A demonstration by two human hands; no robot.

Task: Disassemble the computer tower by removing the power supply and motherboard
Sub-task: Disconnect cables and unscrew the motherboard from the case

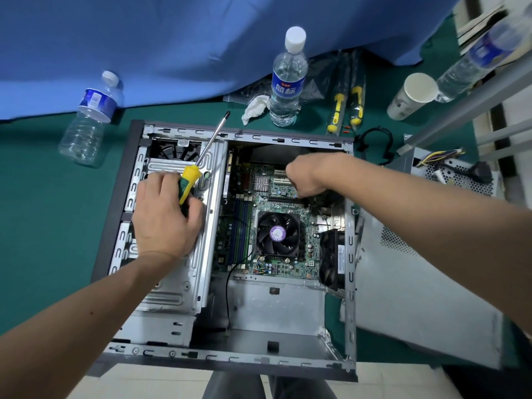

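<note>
Bracing on the drive cage, the left hand (pixel 165 218) parks the screwdriver (pixel 198 162), fingers wrapped round its handle, freeing the right hand (pixel 303 177) to pinch something small, likely a screw, off the motherboard (pixel 276 197) still seated in the case (pixel 349 254); the power supply (pixel 457 174) lies far right on the desk (pixel 43 226).

A single wide-angle view is taken from the head, directed forward and steeply down. The open grey metal computer tower case (pixel 230 286), laid on its side, is seen close from above and fills the middle of the frame. The green cloth-covered table (pixel 43 211) is seen around it, with edges curved by the lens. Both forearms are seen entering from the lower corners.
</note>
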